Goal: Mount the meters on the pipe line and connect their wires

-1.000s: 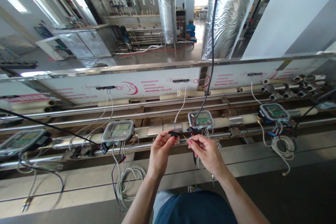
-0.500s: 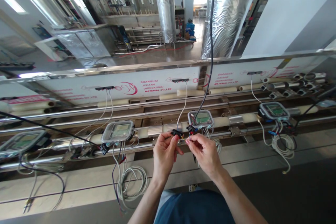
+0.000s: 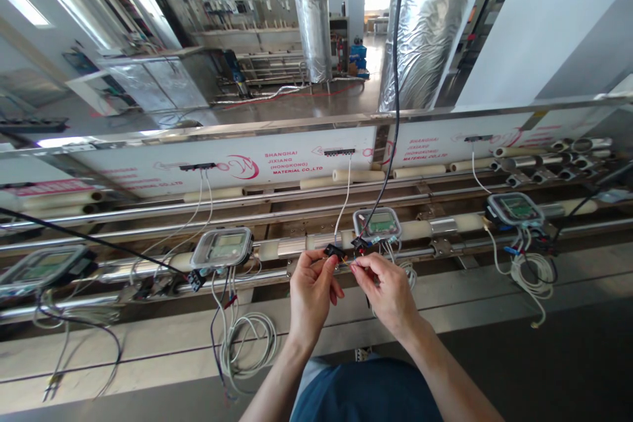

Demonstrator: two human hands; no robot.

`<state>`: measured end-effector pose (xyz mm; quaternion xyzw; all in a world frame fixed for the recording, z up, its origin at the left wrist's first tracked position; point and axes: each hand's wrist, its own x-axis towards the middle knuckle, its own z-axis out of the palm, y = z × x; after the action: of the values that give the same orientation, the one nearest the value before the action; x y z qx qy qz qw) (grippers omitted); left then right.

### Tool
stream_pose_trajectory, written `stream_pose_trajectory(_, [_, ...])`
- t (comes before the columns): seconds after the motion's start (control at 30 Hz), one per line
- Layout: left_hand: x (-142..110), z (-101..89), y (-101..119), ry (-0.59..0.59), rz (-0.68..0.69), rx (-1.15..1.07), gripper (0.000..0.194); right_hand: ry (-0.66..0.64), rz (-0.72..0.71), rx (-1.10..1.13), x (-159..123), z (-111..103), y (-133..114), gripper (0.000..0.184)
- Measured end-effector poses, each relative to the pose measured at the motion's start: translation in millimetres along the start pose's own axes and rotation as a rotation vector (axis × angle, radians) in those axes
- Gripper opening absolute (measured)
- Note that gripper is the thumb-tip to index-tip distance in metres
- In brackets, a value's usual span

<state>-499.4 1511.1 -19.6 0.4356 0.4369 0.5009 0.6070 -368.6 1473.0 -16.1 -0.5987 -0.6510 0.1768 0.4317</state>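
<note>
L hand (image 3: pixel 311 293) sits centre frame, slightly below middle, thumb & forefinger pinched on a small black connector (image 3: pixel 333 252) w/ a white wire (image 3: pixel 346 198) running up from it to a black terminal strip (image 3: pixel 339 151) on the white panel (image 3: pixel 277 161) behind. R hand (image 3: pixel 386 290) is just right of it, fingertips closed on thin wire ends (image 3: pixel 352 264); the 2 hands nearly touch at the fingertips. Can't tell if the wire ends are in the connector yet, too small.

Directly above the hands, centre frame: meter (image 3: pixel 378 223) w/ greenish display, mounted on the pipe line (image 3: pixel 445 227). A black cable (image 3: pixel 395 79) drops from the top of frame down to the meter's lower-left corner, close to the connector.

A 2nd meter (image 3: pixel 222 247) is left of centre, w/ a coil of white cable (image 3: pixel 247 343) hanging below it. A 3rd meter (image 3: pixel 514 210) is at right, also w/ a white cable coil (image 3: pixel 531 273) under it. A 4th meter (image 3: pixel 42 264) is at far left edge, partly blurred.

Upper frame: 2 foil-wrapped tanks (image 3: pixel 430 26) in the workshop background. Person's blue trousers (image 3: pixel 366 392) show at bottom centre.
</note>
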Motion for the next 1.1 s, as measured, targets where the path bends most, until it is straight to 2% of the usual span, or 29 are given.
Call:
stream_pose_trajectory(0.3, [-0.6, -3.5, -7.4, -0.064, 0.07, 0.074, 0.03, -0.015, -0.025, -0.075, 0.6, -1.9, -2.8, 0.021])
stream_pose_trajectory(0.47, [-2.7, -4.7, -9.8, -0.076, 0.105, 0.167, 0.026, -0.118, -0.077, -0.275, 2.9, -7.6, -9.7, 0.026])
stream_pose_trajectory(0.63, [-3.6, -6.4, -12.6, -0.042, 0.186, 0.307, 0.025, -0.145, -0.121, -0.438, 6.2, -10.9, -14.9, 0.024])
stream_pose_trajectory(0.9, [-4.0, -7.7, -10.3, -0.025, 0.308, 0.537, 0.015, -0.166, -0.092, -0.477, 9.2, -9.6, -14.7, 0.02])
stream_pose_trajectory(1.1, [-3.8, -6.6, -11.3, -0.028, 0.345, 0.612, 0.015, -0.173, -0.078, -0.452, 9.6, -8.3, -10.7, 0.02])
